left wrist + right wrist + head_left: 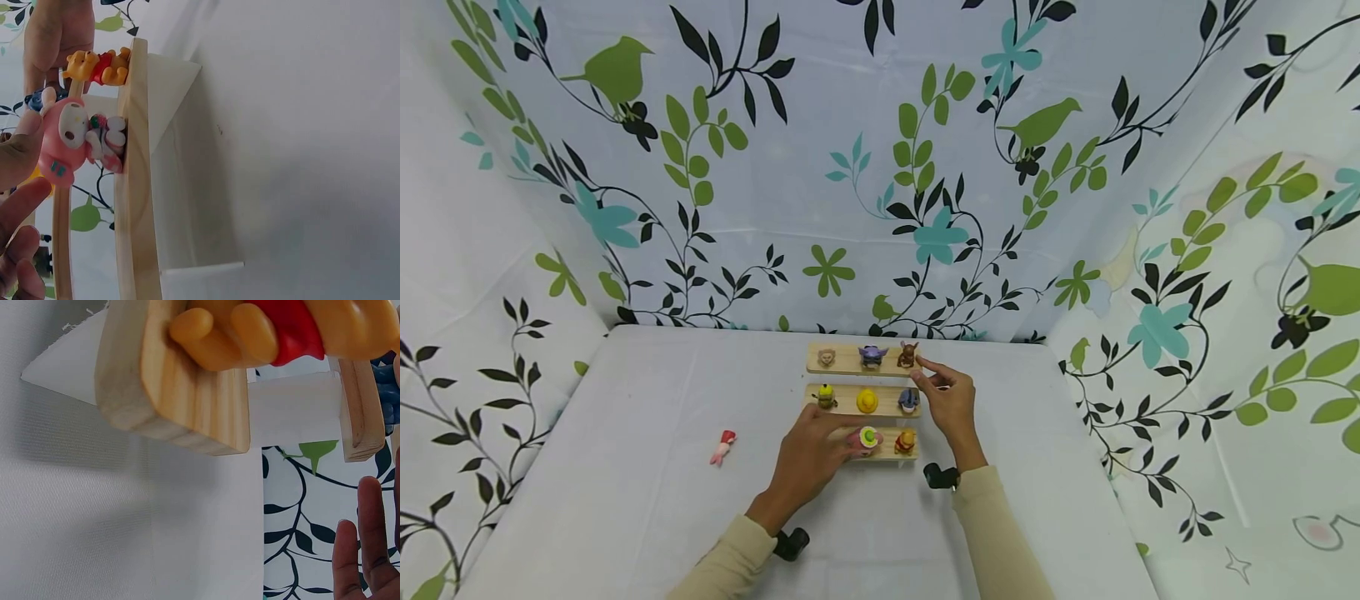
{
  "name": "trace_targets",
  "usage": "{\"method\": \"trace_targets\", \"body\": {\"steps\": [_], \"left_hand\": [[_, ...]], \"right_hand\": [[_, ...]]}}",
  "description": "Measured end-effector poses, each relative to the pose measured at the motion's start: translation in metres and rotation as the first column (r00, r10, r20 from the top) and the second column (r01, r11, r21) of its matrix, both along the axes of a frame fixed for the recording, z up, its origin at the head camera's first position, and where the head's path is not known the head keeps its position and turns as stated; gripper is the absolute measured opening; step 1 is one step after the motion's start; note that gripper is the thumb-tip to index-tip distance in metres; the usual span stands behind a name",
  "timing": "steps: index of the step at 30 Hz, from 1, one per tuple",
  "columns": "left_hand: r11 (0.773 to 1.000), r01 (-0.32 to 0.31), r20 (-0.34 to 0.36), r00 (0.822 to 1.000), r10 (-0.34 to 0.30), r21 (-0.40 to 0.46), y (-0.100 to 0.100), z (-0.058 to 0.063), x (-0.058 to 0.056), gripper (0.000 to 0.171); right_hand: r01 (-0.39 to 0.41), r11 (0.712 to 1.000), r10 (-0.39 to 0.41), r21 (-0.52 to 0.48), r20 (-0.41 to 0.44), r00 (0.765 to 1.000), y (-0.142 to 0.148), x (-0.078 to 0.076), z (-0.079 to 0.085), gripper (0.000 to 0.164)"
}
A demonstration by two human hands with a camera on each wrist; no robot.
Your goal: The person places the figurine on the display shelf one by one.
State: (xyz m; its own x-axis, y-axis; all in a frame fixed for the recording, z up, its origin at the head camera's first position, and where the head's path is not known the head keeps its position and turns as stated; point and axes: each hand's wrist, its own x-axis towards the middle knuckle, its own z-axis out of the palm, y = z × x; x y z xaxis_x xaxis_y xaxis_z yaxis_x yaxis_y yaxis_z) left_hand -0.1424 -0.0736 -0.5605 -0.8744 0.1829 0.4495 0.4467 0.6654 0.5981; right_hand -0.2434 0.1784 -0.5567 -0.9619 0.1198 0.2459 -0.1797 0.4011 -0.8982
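Note:
A three-tier wooden display stand [850,361] with small toy figurines on its steps stands on the table. My left hand [811,454] pinches a pink hooded bunny figurine [65,137] by its head, the feet at the lowest step. Beside it sits a yellow bear figurine in a red shirt [100,67]. My right hand [951,404] is at the stand's right side, thumb and index fingertips close by the top step's end and the brown figurine [907,355]. Its other fingers [373,531] are straight in the right wrist view.
A small red-and-pink figurine [723,447] lies on the white table [647,500], left of the stand. The middle step carries a yellow-and-green figurine [825,396], a yellow one [867,401] and a blue-grey one [908,401]. Patterned cloth [850,275] hangs behind.

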Motion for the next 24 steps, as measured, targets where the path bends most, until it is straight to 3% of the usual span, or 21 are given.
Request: {"method": "trace_targets", "body": {"steps": [7,18,24], "left_hand": [[0.999,-0.037,0.011,0.999,0.036,0.029,-0.013,-0.001,0.004,0.047],[0.993,-0.118,0.019,0.993,0.118,-0.008,-0.038,-0.005,0.011,0.052],[0.984,-0.180,-0.013,0.984,0.179,-0.012,-0.056,-0.009,0.013,0.049]], "right_hand": [[0.001,1.000,-0.001,-0.009,0.011,1.000,0.000,0.000,0.001,0.030],[0.000,1.000,0.000,-0.013,0.019,1.000,0.001,0.000,-0.002,0.030],[0.002,1.000,-0.002,-0.012,0.009,1.000,0.002,-0.002,-0.003,0.029]]}}
